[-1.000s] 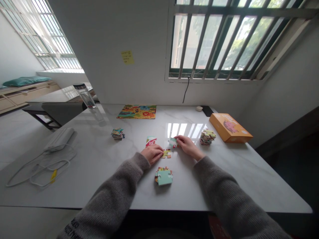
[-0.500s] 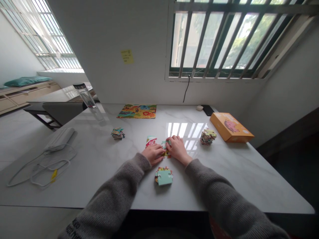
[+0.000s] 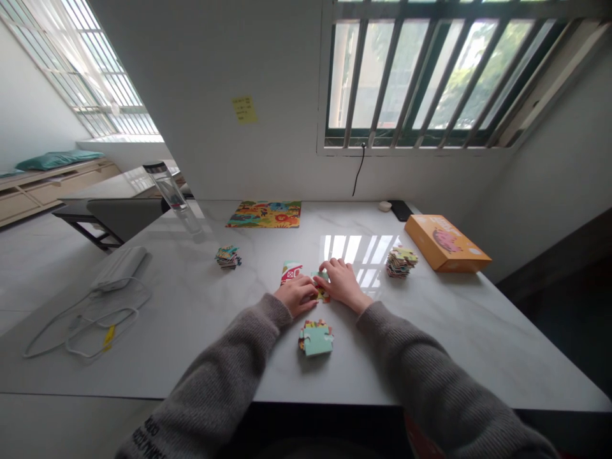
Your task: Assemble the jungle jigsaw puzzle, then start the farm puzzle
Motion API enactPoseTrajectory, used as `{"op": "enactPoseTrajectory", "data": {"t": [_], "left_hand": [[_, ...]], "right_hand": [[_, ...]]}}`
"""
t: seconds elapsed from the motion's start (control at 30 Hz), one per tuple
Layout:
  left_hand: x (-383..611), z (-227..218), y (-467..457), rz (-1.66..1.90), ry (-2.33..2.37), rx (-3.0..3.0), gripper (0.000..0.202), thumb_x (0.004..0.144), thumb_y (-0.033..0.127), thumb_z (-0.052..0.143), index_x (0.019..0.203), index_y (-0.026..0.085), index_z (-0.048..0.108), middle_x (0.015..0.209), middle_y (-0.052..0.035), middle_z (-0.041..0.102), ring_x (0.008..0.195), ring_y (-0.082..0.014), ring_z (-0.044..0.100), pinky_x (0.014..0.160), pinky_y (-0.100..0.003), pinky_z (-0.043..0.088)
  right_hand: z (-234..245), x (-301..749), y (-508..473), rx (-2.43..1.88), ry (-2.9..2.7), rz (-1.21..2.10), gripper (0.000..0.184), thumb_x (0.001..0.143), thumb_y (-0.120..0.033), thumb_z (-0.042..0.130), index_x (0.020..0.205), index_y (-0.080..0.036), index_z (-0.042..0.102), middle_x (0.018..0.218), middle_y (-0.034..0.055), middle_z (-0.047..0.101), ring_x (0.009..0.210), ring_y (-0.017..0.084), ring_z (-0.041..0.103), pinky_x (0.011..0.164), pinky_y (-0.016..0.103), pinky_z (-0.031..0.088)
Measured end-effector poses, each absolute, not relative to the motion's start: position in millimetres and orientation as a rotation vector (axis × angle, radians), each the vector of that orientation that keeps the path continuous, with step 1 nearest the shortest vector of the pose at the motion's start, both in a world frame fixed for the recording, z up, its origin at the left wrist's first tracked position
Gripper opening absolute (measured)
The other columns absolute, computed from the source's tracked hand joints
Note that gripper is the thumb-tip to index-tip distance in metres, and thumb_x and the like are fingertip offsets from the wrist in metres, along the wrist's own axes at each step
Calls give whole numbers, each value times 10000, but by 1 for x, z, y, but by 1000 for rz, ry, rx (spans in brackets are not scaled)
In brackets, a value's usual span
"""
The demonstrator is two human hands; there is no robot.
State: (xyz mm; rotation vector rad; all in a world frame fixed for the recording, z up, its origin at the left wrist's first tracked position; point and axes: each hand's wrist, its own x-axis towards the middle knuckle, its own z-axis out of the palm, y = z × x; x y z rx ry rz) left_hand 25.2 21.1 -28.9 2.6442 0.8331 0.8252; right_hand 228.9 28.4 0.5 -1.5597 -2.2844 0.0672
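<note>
Both my hands meet over a few joined puzzle pieces (image 3: 322, 292) lying on the white table. My left hand (image 3: 297, 294) rests at their left side, its fingers bent together against the pieces. From the right, my right hand (image 3: 340, 282) curls its thumb and fingers around a pale green puzzle piece (image 3: 321, 276), which they partly cover. A red and white printed card (image 3: 291, 272) lies just beyond my left hand. Closer to me sits a small stack of puzzle pieces (image 3: 317, 339), its top one pale green.
Farther stacks of pieces stand left (image 3: 228, 257) and right (image 3: 401, 262). A colourful animal picture board (image 3: 264, 215) lies at the back. An orange box (image 3: 446, 243), black phone (image 3: 400, 210), glass bottle (image 3: 166, 188) and white cable (image 3: 102, 312) are around the table.
My right hand's fingers have shifted slightly over the pale green piece, covering it differently. My left hand stays nearly in place. The whole view has drifted a little.
</note>
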Motion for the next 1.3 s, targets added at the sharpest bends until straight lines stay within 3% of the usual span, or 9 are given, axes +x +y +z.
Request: {"op": "enactPoseTrajectory", "data": {"t": [0.2,0.5,0.73,0.83,0.93,1.17,1.3], "left_hand": [[25,-24,18,836,868,2684,86,847,254,684,922,214,687,1021,-63,652,983,-225,606,928,-413,526],[25,-23,18,850,848,2679,82,863,261,656,915,209,692,1084,-68,672,1030,-224,600,971,-420,509],[25,-24,18,844,876,2672,82,857,272,660,894,208,694,1111,-71,669,1041,-232,591,987,-435,496],[25,-23,17,826,862,2646,239,862,262,652,1094,219,688,1137,-75,669,1060,-238,582,996,-427,497],[25,-24,17,813,879,2653,481,860,251,648,1334,204,580,1193,-99,657,1093,-255,569,1013,-441,493],[28,-26,17,759,939,2742,329,855,265,647,1177,204,674,1175,-97,656,1098,-270,571,1015,-468,486],[30,-23,16,777,966,2732,356,840,279,666,1181,180,651,1160,-101,664,1080,-269,582,1006,-453,490]], "right_hand": [[3,254,21,-1274,-2408,263,280,955,-329,591,1220,-246,631,1157,89,618,1088,253,526,931,393,409],[-7,253,27,-1185,-2421,280,204,925,-122,579,1049,-240,692,1180,68,646,1097,236,526,960,384,404],[-7,257,35,-1147,-2450,276,237,903,-73,569,1003,-243,700,1137,62,660,1082,227,529,953,377,398],[-7,258,35,-1124,-2448,289,250,899,-60,554,1006,-234,698,1145,65,667,1093,229,533,972,390,395],[-6,258,34,-1120,-2449,297,224,902,-75,551,989,-222,696,1152,75,669,1098,234,544,977,404,401],[5,260,22,-1127,-2473,355,135,917,-205,595,1011,-225,690,1223,92,645,1156,254,557,1014,447,405],[7,258,13,-1144,-2514,387,389,813,-358,745,1162,-226,635,1361,126,570,1255,303,503,1053,501,382]]}}
